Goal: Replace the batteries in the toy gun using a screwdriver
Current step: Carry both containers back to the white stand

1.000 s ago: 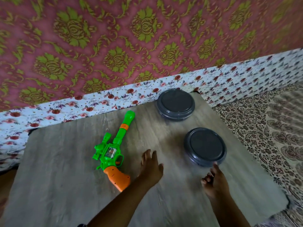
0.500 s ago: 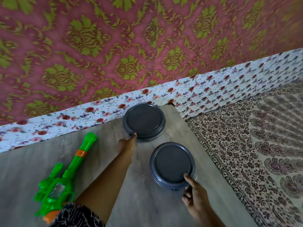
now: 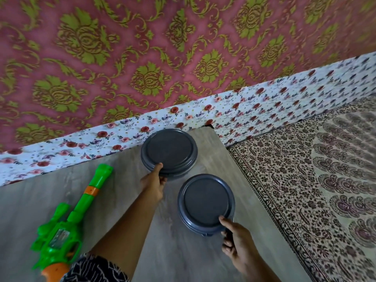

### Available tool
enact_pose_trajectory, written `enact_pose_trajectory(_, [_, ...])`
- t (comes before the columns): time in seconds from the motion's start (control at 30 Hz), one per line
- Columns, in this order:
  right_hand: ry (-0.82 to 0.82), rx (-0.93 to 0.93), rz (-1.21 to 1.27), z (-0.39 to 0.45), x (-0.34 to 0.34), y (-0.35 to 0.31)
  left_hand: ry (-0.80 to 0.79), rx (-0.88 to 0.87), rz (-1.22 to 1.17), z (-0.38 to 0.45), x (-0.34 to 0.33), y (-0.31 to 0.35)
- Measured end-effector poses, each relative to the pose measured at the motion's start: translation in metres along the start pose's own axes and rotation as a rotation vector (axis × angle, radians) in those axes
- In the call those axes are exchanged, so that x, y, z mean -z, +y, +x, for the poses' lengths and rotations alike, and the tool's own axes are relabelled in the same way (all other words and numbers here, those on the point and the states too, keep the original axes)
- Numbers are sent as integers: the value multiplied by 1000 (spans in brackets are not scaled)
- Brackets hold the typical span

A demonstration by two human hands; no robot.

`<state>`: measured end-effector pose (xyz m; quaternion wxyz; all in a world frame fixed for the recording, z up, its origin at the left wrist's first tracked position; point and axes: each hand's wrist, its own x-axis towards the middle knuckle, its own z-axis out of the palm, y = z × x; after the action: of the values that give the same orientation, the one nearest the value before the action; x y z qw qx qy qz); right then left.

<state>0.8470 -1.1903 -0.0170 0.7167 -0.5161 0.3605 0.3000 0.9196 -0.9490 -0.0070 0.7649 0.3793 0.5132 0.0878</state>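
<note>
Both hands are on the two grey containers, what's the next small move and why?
Probably lift the lids off. The left hand grips the far container at its rim, the right hand the near container; both are closed, and no screwdriver or batteries show beside the toy gun.

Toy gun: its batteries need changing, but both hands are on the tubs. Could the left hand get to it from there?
Probably yes: the toy gun lies uncovered beside the left forearm; the left hand must first drop its grip on the far tub.

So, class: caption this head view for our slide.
Left hand and right hand each grip a lidded grey container; toy gun lies untouched.
</note>
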Motion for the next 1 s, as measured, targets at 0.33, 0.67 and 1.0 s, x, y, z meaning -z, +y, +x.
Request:
enact_pose_trajectory(0.33, [6,70,7,-36,-16,29,-88,-96,-199,-43,132,6])
enact_pose_trajectory(0.67, [-3,198,9,-104,-68,107,-47,-84,-292,-108,308,23])
enact_pose_trajectory(1.0, [-229,118,-127,-146,-140,169,26,-209,-392,-145,412,41])
